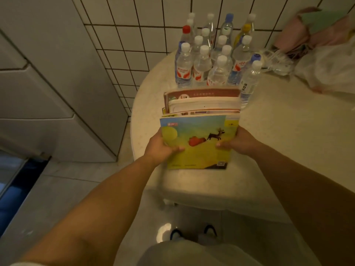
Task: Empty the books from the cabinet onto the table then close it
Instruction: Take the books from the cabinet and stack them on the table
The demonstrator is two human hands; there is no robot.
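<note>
Head view: stack of books [199, 120] held in both hands over the round surface [288, 131].
Left hand [159, 145] gripping the left edge of the top picture book [196, 143], thumb on the cover; right hand [240, 141] gripping the right edge in the same way. Behind the stack, close to it, a group of water bottles [213, 54] standing upright. At far left, grey cabinet doors [48, 83] along the tiled wall.

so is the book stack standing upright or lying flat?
Upright. The book stack stands on edge on the table, spines up, both hands gripping the front cover.
</note>
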